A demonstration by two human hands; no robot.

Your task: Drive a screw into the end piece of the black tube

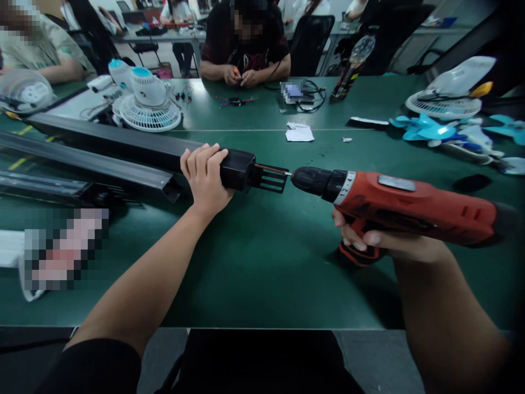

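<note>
My left hand (209, 180) is wrapped over the right end of a long black metal profile (135, 143) that lies on the green table. From that end sticks a flat black slotted bracket (268, 179). In my right hand (369, 241) is a red cordless drill (414, 205), held level and pointing left. Its thin bit reaches the outer upper edge of the bracket; whether the two touch, I cannot tell. The drill's black chuck (314, 180) sits just right of the bracket.
More black profiles (82, 158) lie at the left. White fan parts (150, 109) stand behind them. Blue fan blades (430, 128), a bottle (353, 68) and paper scraps (299, 132) are farther back. Across the table sits a person (246, 49) handling a small orange item.
</note>
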